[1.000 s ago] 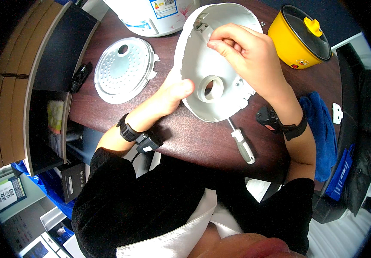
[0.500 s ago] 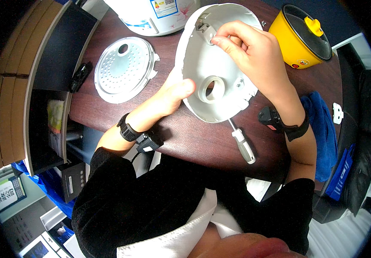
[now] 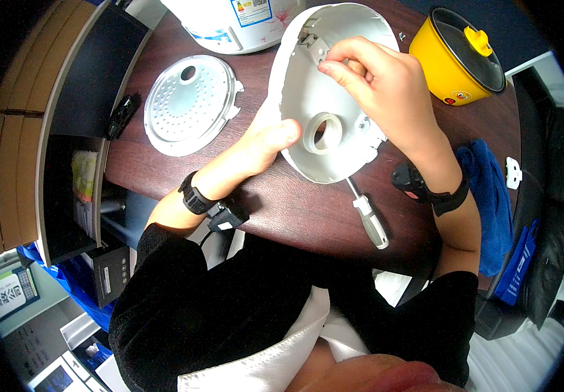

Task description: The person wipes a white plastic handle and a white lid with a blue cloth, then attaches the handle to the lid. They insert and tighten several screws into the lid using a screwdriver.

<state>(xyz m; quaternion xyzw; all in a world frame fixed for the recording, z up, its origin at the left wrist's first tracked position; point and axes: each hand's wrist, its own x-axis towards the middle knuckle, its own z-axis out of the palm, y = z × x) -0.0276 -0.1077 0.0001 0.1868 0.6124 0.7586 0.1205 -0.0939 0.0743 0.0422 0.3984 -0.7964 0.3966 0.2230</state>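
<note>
My left hand (image 3: pixel 270 138) grips the near left edge of a hollow white plastic lid shell (image 3: pixel 301 91), its thumb over the rim and its other fingers hidden behind. The shell is tilted with its inside toward me and has a round white collar (image 3: pixel 333 145) in its lower part. Over the upper inside, my right hand (image 3: pixel 386 85) is closed in a pinch of thumb and forefinger, right beside a small pale bracket (image 3: pixel 313 47) by the rim. Whatever lies between those fingertips is too small or hidden to tell.
A round perforated metal inner lid (image 3: pixel 187 117) lies left on the dark wooden table (image 3: pixel 282 209). The white cooker body (image 3: pixel 242 36) stands behind, a yellow pot (image 3: pixel 448 65) far right. A grey-handled screwdriver (image 3: pixel 372 225) lies near the shell. A blue cloth (image 3: pixel 491 209) hangs at the right.
The shell has shifted and tipped very slightly upward in my left hand. My right fingertips have moved a touch, baring more of the bracket, and stay pinched.
</note>
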